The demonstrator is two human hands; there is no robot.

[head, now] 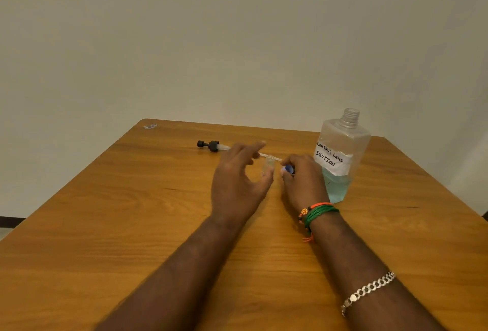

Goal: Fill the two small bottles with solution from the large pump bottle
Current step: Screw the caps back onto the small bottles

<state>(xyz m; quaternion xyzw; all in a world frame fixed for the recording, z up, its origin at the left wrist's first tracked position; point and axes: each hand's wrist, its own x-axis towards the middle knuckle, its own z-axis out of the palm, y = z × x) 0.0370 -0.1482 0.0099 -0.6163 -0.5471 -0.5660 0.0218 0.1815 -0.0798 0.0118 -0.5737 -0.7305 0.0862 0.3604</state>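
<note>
One head-worn camera only, looking forward and steeply down over the wooden table, close above both forearms. The wide lens takes in the table's far edge and the plain wall beyond, filling the upper half.

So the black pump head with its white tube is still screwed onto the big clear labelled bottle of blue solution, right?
No. The head view shows the black pump head lying on the wooden table, and the big clear labelled bottle stands open-necked.
</note>
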